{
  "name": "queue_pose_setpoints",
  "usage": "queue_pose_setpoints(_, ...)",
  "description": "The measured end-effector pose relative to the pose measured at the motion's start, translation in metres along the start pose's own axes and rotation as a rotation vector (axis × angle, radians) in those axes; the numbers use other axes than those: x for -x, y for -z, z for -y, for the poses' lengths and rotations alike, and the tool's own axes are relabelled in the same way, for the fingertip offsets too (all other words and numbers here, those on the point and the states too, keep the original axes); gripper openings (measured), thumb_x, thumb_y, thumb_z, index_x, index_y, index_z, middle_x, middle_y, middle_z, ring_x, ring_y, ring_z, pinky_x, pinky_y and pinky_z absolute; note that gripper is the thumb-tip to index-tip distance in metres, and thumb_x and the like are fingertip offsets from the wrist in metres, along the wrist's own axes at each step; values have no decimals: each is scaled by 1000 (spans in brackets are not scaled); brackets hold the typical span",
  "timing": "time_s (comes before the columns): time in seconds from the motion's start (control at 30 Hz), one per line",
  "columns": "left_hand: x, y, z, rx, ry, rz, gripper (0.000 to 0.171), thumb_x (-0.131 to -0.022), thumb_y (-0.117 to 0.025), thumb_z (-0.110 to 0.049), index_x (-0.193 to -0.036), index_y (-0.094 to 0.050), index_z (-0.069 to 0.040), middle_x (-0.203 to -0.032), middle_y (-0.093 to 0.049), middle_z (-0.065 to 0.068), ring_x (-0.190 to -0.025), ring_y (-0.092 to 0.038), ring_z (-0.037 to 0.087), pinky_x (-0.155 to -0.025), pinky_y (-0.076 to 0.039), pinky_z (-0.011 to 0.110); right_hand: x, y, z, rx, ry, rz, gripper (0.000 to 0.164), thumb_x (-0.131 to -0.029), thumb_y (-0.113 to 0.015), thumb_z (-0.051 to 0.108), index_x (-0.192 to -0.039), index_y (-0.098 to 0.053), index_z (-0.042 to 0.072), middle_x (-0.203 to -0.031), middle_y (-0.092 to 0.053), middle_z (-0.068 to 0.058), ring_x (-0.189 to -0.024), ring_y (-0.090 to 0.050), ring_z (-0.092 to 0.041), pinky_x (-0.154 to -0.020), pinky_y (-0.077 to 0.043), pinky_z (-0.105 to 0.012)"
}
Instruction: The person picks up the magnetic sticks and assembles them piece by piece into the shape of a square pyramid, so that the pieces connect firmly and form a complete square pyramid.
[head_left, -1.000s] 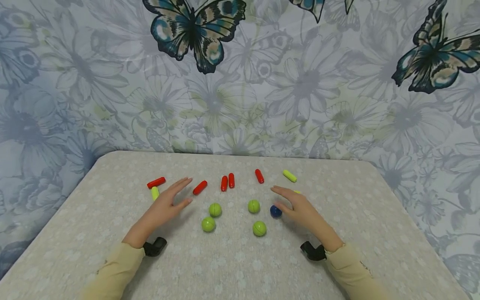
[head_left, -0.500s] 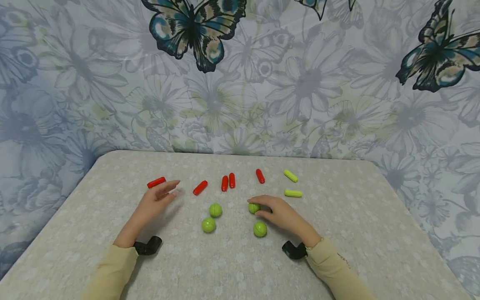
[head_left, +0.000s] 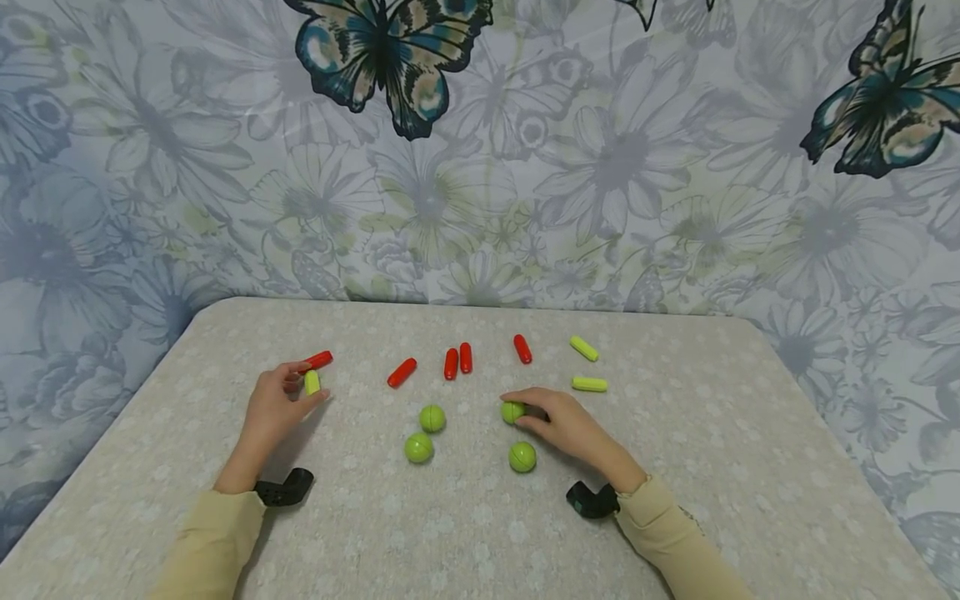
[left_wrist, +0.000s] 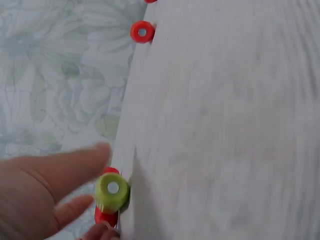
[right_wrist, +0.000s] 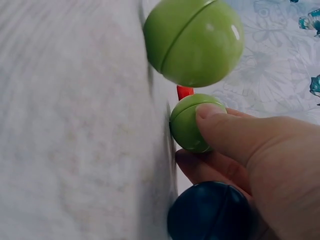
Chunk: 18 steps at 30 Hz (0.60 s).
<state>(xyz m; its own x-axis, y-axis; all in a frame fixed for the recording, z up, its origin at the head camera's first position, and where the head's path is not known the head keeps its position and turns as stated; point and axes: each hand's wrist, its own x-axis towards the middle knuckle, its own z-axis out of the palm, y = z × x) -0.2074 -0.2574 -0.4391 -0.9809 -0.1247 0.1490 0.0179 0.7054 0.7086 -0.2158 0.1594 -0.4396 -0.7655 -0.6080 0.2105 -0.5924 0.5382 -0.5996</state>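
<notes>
My left hand (head_left: 272,408) is at the left of the table, thumb and fingers spread around a short yellow-green rod (head_left: 312,382). In the left wrist view, the thumb stands apart from the rod's round end (left_wrist: 113,188), which shows a silvery centre. Just behind lies a red rod (head_left: 319,359). My right hand (head_left: 564,427) pinches a green ball (right_wrist: 192,125) between thumb and fingers, close at the tabletop. Below those fingers, in the right wrist view, sits a dark blue ball (right_wrist: 210,212); the hand hides it in the head view. Another green ball (head_left: 522,457) lies nearer the front.
Two green balls, one farther back (head_left: 432,418) and one nearer (head_left: 418,447), lie between the hands. Several red rods (head_left: 451,364) are spread across the back, and two yellow-green rods (head_left: 589,384) lie at the back right. A patterned wall (head_left: 480,208) rises behind the table (head_left: 465,533).
My left hand has moved left and down to the yellow-green rod. My right hand has shifted left from beside the blue ball to the green ball and taken hold of it.
</notes>
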Motion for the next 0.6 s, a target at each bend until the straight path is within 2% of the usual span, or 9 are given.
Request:
queue_pose_setpoints(0.17, 0, -2, -2, -77, 40, -33, 47, -84, -69, -10, -120, -47, 11, -103, -52, 29, -91, -50, 39, -74, -43, 49, 0, 0, -1, -16, -11, 4, 37, -89, -65, 12, -126, -60, 15, -121, -59, 2, -111, -53, -12, -91, -42, -30)
queue_pose_setpoints(0.37, 2, 0, -2, -165, 51, -76, 32, -85, -66, -8, -110, -60, 11, -94, -60, 25, -81, -55, 35, -66, -44, 43, 0, -1, -2, -27, -19, 2, 38, -89, -65, 11, -126, -60, 14, -121, -59, 1, -111, -53, -13, -91, -43, -31)
queue_pose_setpoints(0.5, 2, 4, 0, -165, 32, -76, 31, -85, -67, -9, -108, -63, 11, -95, -62, 25, -80, -58, 34, -58, -45, 35, 0, 0, -2, -17, -3, -13, 37, -89, -66, 11, -126, -60, 14, -121, -60, 0, -110, -54, -14, -90, -43, -32)
queue_pose_setpoints(0.6, 5, 9, -3, -138, 33, -46, 32, -86, -67, -9, -111, -63, 11, -99, -62, 26, -81, -60, 34, -55, -46, 29, 0, 0, -3, -6, 16, -23, 38, -88, -66, 11, -126, -60, 14, -120, -60, 0, -109, -54, -15, -89, -44, -33)
